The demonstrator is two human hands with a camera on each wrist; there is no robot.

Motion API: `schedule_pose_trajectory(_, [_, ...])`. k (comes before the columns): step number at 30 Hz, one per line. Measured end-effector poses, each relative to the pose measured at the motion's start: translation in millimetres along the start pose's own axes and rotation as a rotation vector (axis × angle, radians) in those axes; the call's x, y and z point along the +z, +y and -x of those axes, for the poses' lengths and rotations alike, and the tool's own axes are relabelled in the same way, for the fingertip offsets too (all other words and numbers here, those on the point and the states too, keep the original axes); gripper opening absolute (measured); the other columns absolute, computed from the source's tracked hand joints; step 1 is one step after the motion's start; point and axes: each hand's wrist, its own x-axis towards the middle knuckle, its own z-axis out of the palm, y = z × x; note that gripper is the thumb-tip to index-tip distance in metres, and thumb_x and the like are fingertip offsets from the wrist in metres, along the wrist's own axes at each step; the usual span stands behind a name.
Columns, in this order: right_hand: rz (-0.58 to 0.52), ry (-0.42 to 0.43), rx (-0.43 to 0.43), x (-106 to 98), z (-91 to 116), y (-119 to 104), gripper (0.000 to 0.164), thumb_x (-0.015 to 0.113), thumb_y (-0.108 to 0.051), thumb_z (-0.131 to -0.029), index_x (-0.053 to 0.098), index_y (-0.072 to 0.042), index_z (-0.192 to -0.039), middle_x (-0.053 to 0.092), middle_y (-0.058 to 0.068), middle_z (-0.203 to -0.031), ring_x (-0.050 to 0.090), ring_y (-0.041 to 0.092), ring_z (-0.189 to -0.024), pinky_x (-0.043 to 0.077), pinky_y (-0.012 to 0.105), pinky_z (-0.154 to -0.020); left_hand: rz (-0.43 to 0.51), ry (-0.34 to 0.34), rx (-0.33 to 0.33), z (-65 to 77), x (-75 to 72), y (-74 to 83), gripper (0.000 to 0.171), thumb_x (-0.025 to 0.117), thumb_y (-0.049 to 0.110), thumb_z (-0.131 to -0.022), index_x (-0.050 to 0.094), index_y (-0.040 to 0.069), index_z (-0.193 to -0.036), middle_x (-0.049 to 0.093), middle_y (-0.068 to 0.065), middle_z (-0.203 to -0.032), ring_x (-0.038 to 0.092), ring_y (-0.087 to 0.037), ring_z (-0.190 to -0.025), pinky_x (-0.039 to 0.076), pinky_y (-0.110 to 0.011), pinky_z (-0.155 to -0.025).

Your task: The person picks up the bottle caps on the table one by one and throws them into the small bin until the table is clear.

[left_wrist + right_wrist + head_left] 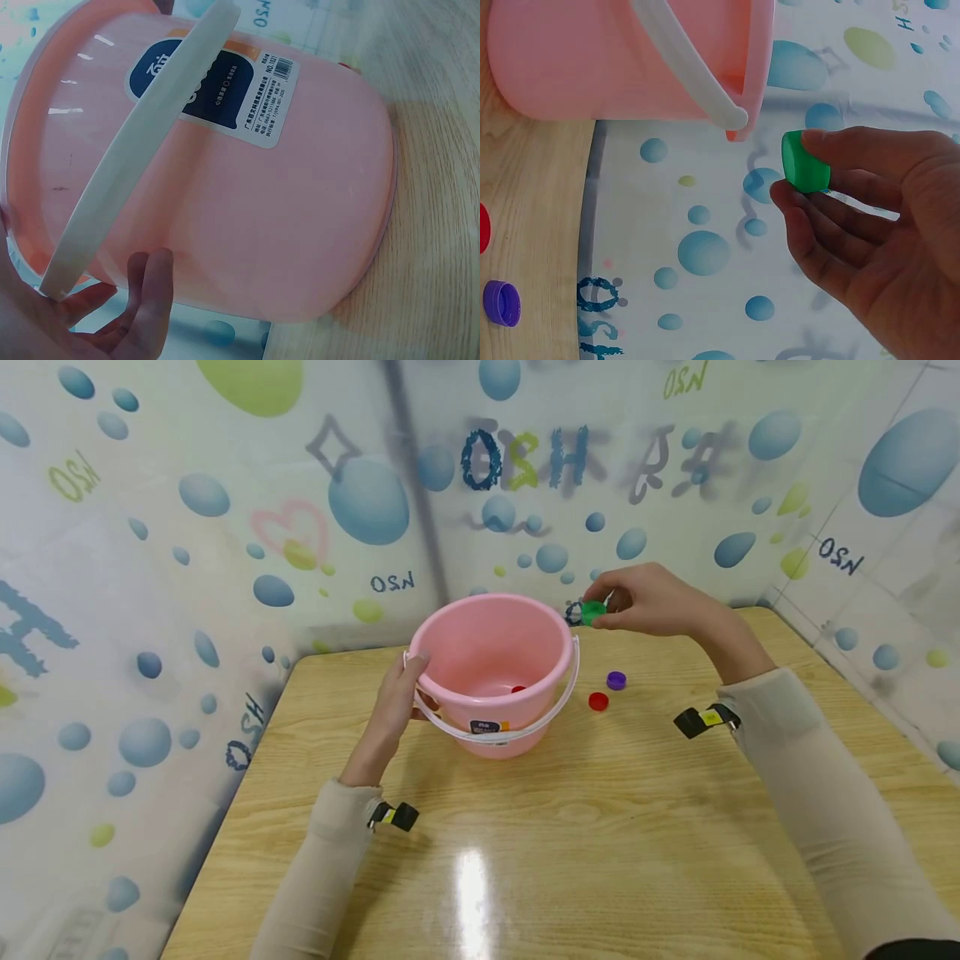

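A pink bucket (495, 727) with a white handle (127, 157) stands upright on the table. At its left rim my left hand (393, 693) holds on, the thumb over the edge and the other fingers against the outside wall (154, 300). Between thumb and fingers, my right hand (652, 602) pinches a green bottle cap (806, 163), just outside the bucket's right rim and about level with it. Inside the bucket, part of a red cap (518, 689) shows above the near rim. A red bottle cap (598, 702) and a purple bottle cap (617, 681) lie right of the bucket.
The wood-grain table (525, 843) extends toward me. Behind it and at both sides hangs a white sheet (465, 552) printed with blue and green drops. The white handle hangs down across the bucket's front, over a dark label (217, 90).
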Motion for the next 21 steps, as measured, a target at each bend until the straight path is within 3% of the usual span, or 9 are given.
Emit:
schedule_pose_trajectory(14, [-0.003, -0.062, -0.046, 1.2, -28.9, -16.2, 0.031, 0.07, -0.02, -0.097, 0.07, -0.007, -0.125, 0.075, 0.011, -0.117, 0.074, 0.026, -0.101, 0.063, 0.045, -0.088, 0.014, 0.013, -0.008, -0.1, 0.9, 0.8, 0.051, 0.043, 0.05, -0.105, 0.051, 0.006, -0.128, 0.06, 0.001, -0.071, 0.062, -0.018, -0.066, 0.06, -0.033, -0.057])
schedule_pose_trajectory(21, [0.029, -0.095, -0.07, 1.6, -41.9, -25.8, 0.029, 0.069, -0.019, -0.098, 0.071, -0.007, -0.124, 0.076, 0.01, -0.113, 0.074, 0.024, -0.099, 0.064, 0.04, -0.083, 0.007, 0.01, -0.009, -1.9, 0.6, 0.2, 0.054, 0.043, 0.051, -0.104, 0.05, 0.004, -0.128, 0.06, 0.002, -0.07, 0.061, -0.02, -0.066, 0.06, -0.032, -0.057])
